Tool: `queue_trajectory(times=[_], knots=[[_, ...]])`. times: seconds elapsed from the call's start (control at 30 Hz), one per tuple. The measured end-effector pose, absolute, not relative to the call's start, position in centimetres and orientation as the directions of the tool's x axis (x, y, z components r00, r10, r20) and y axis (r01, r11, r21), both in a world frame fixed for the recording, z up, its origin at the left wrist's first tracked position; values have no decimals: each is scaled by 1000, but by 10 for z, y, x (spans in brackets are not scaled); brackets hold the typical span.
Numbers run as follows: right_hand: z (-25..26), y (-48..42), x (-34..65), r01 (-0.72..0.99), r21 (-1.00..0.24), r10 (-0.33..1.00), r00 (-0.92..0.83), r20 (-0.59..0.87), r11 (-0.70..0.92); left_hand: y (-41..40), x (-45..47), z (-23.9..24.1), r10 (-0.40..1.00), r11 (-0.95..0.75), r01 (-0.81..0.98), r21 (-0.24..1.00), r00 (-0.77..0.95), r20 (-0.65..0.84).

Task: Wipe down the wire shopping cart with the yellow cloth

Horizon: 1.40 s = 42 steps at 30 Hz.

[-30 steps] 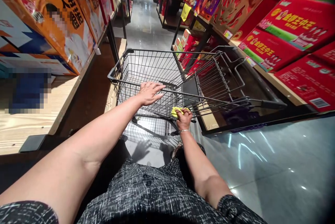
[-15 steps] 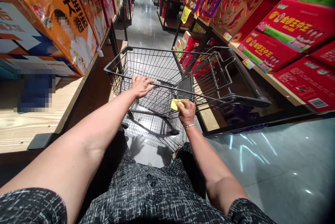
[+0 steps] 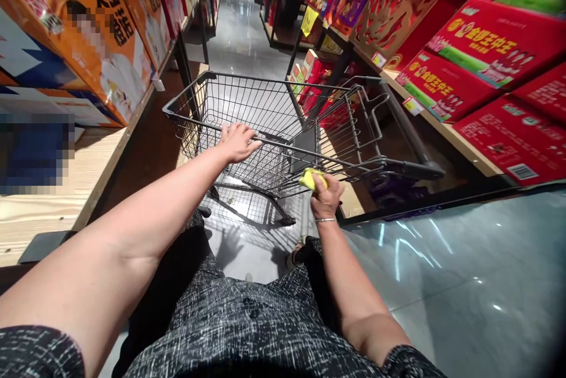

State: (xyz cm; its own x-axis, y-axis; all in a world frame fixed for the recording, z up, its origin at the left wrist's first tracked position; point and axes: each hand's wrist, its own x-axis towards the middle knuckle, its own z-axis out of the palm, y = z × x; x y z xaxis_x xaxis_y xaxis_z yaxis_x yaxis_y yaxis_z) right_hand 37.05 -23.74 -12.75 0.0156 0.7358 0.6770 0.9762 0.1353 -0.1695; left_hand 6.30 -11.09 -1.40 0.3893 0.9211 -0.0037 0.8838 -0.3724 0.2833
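Left hand (image 3: 239, 143) lies spread on the shopping cart (image 3: 305, 149); right hand (image 3: 326, 194) pinches a crumpled yellow cloth (image 3: 311, 178) beside it

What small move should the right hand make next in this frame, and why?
Probably lift the yellow cloth in the right hand onto the shopping cart's near rail and wipe along it: the cloth is bunched in the grip, showing just below that rail, and the left hand rests on the rail, which may help steady it.

Both arms (image 3: 172, 201) reach forward, left hand (image 3: 237, 142) palm-down, right hand (image 3: 326, 197) apparently clenched.
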Motion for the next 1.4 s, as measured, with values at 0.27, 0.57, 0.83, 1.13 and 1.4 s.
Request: queue_trajectory(times=[0.27, 0.57, 0.83, 1.13, 1.4], knots=[[-211, -231, 312, 936, -307, 958, -89, 273, 175, -120, 88, -31, 860, -509, 823, 252, 499, 109], [-173, -227, 319, 948, -289, 955, -45, 293, 134, -121, 86, -31, 856, -515, 826, 227, 509, 90], [-46, -245, 408, 990, -144, 576, 125, 808, -12, -122, 84, -30, 859, -509, 823, 252, 502, 98], [-42, -221, 368, 960, -275, 666, 234, 709, -44, -122, 89, -27, 862, -503, 822, 265, 500, 85], [-30, -212, 342, 984, -103, 831, -66, 552, 146, -116, 81, -27, 862, -502, 829, 246, 501, 74]])
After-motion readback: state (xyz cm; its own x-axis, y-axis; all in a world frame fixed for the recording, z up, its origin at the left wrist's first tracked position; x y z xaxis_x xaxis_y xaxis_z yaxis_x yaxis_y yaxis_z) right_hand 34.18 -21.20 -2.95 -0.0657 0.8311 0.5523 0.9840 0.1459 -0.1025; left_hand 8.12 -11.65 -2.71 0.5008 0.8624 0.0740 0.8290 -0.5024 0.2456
